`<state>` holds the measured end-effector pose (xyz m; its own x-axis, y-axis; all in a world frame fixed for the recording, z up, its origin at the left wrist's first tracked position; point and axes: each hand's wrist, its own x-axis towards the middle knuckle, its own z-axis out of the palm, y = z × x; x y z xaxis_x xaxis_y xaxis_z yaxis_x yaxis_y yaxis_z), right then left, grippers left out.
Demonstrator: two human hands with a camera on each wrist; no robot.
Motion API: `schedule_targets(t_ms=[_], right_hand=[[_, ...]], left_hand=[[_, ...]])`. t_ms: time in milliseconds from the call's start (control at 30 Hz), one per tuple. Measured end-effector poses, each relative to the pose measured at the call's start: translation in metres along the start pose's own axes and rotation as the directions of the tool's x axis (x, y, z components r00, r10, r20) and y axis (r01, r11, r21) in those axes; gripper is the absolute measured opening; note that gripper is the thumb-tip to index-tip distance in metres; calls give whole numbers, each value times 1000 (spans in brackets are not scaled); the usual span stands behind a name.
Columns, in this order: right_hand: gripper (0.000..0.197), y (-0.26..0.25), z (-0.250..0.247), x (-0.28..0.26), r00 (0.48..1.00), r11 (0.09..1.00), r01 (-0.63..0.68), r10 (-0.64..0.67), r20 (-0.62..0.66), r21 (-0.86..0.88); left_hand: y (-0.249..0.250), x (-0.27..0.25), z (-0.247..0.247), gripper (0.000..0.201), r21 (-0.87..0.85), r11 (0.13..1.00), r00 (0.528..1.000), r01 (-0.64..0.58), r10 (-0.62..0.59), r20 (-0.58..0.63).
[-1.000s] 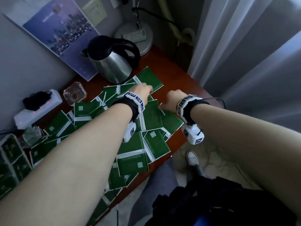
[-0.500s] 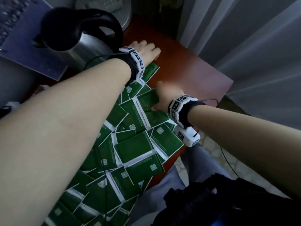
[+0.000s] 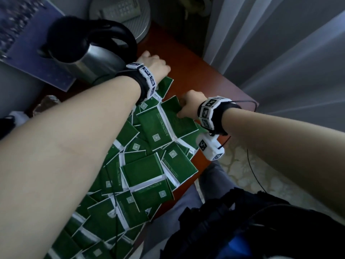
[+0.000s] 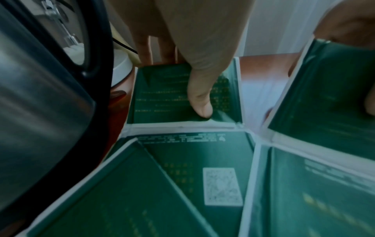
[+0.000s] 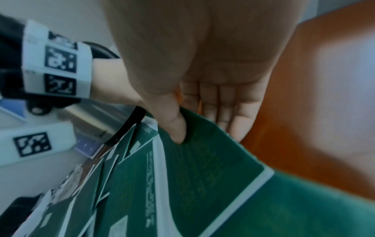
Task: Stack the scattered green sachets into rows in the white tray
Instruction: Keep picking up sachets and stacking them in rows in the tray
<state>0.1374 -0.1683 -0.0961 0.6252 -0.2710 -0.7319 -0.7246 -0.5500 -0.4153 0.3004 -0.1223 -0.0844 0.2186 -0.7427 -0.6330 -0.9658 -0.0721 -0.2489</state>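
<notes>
Several green sachets (image 3: pixel 149 171) with white borders lie overlapping across the brown table (image 3: pixel 197 79). My left hand (image 3: pixel 155 62) is at the far end of the pile beside the kettle. In the left wrist view its thumb (image 4: pixel 201 105) presses on the farthest sachet (image 4: pixel 162 96) while the fingers curl over its far edge. My right hand (image 3: pixel 188 103) pinches another sachet (image 3: pixel 179 118) at its far edge. The right wrist view shows the thumb (image 5: pixel 176 131) on top, the fingers (image 5: pixel 223 112) underneath, and that sachet (image 5: pixel 202 168) raised off the table. The white tray is out of view.
A steel kettle (image 3: pixel 89 53) with a black handle stands just left of my left hand. Behind it is a round white base (image 3: pixel 121 12), and a poster (image 3: pixel 28 43) leans on the wall. Grey curtains (image 3: pixel 280 53) hang at the right. The table's near edge (image 3: pixel 197 161) borders my lap.
My left hand reached past the pile toward the kettle, then curled from flat onto the farthest sachet. My right hand took hold of a sachet's far edge and raised it.
</notes>
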Motion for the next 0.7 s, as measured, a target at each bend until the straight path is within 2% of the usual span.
schedule_targets(t_ms=[133, 267, 367, 500, 600, 700], right_hand=[[38, 27, -39, 4, 997, 998, -61, 61, -35, 19], [25, 54, -86, 6, 982, 993, -118, 114, -151, -13], [37, 68, -113, 8, 974, 993, -90, 72, -215, -73], [30, 68, -135, 11, 958, 974, -33, -32, -284, -223], [26, 59, -141, 7, 950, 926, -6, -113, -292, -378], [22, 48, -133, -5, 949, 836, 50, -211, -236, -547]], left_hand=[[1, 12, -19, 43, -85, 993, 996, 76, -73, 46], [7, 27, -43, 42, -193, 972, 991, 131, -133, 3], [10, 38, -56, 37, -250, 957, 987, 146, -159, -33], [10, 38, -63, 26, -296, 941, 979, 162, -192, -74], [12, 30, -58, 37, -325, 932, 974, 158, -201, -101], [26, 20, -38, 64, -376, 914, 970, 151, -210, -123]])
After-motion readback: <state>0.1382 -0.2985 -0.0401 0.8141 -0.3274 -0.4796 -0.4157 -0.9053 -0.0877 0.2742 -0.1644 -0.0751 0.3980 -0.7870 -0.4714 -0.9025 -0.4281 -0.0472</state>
